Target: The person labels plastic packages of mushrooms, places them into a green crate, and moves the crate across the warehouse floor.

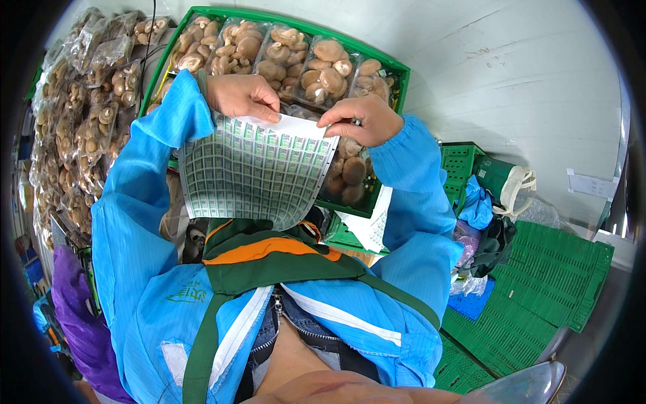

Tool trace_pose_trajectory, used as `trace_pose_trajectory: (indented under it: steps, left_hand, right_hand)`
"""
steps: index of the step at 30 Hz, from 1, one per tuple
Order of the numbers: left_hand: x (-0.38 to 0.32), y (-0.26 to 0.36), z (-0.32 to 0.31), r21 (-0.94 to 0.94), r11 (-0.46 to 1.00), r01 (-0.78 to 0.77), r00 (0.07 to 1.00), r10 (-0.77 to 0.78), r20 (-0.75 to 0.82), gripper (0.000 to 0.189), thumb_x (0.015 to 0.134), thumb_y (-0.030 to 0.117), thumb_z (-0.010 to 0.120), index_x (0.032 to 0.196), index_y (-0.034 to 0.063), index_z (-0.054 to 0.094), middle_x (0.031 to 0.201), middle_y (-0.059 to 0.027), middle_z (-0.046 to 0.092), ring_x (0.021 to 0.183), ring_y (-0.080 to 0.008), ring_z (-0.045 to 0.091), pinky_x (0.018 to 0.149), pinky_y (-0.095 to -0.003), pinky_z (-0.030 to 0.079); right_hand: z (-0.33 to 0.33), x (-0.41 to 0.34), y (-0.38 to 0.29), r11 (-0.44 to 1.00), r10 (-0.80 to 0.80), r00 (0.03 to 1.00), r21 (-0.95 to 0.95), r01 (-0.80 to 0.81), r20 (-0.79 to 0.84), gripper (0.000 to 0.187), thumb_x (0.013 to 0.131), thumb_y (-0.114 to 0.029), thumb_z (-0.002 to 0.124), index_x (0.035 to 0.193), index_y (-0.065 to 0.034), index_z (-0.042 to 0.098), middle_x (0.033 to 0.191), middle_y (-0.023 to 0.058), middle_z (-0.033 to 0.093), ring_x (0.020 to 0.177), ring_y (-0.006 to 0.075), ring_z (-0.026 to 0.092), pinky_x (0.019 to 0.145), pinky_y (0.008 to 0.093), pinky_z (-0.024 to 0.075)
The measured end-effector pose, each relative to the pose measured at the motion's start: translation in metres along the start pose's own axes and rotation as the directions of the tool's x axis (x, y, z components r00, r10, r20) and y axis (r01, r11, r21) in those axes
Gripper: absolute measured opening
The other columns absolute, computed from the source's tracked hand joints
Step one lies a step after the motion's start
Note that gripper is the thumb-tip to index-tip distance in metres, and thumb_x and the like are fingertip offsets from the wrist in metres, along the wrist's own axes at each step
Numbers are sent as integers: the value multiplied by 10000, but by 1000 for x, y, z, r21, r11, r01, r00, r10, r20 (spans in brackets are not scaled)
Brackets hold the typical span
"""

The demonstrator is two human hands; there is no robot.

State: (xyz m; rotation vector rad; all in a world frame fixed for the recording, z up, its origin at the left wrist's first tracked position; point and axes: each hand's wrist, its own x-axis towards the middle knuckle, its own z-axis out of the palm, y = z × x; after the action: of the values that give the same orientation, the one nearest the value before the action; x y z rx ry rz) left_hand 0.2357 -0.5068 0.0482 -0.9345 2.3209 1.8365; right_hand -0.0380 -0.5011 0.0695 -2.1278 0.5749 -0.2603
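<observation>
A sheet of small printed labels (252, 166) hangs in front of me, its lower part curling toward my apron. My left hand (245, 97) pinches its white upper edge near the middle. At the upper right corner, my right hand (361, 121) grips the same sheet between thumb and fingers. Behind the sheet stands a green plastic crate (282, 15) filled with clear-wrapped packs of brown mushrooms (328, 73). The sheet and my arms hide part of the crate.
Many wrapped mushroom packs (96, 126) are piled on the left. More label sheets (366, 222) lie below the crate at right. Green crates (535, 283) stand at lower right, near a dark green bag (497, 177). A person's purple sleeve (75, 313) shows at lower left.
</observation>
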Motion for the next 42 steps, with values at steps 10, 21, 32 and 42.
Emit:
trace_pose_trajectory:
  steps: [10, 21, 32, 42]
  left_hand:
    - [-15, 5, 2, -41, 999, -9, 999, 11, 53, 244, 885, 246, 556, 852, 13, 622, 634, 28, 521, 582, -40, 413, 505, -230, 334]
    - [-29, -14, -2, -67, 998, 12, 997, -16, -72, 261, 880, 261, 565, 835, 10, 622, 611, 37, 516, 554, -34, 426, 479, -225, 335]
    - [-39, -21, -8, -115, 993, -12, 998, 5, -59, 269, 886, 270, 556, 823, 15, 617, 596, 39, 499, 537, -34, 414, 462, -224, 319]
    - [-38, -24, -10, -77, 997, -16, 997, 11, -73, 271, 887, 265, 552, 843, 6, 619, 614, 30, 517, 552, -36, 422, 478, -223, 338]
  right_hand:
    - [14, -2, -11, 990, 28, 999, 143, -21, -47, 165, 754, -25, 652, 919, -11, 643, 840, 96, 648, 787, 180, 620, 697, 287, 482]
    - [14, 21, -7, 965, 80, 996, 246, -89, 44, 204, 757, -44, 654, 959, -23, 628, 852, 84, 655, 817, 138, 610, 725, 274, 473]
    - [9, 41, -9, 962, -42, 997, 271, 21, 70, 223, 769, 29, 607, 989, 3, 634, 894, 100, 653, 833, 147, 617, 735, 262, 486]
    - [16, 34, -6, 960, -67, 997, 271, 73, -31, 128, 733, -30, 666, 860, -45, 664, 797, 71, 656, 734, 142, 608, 697, 272, 483]
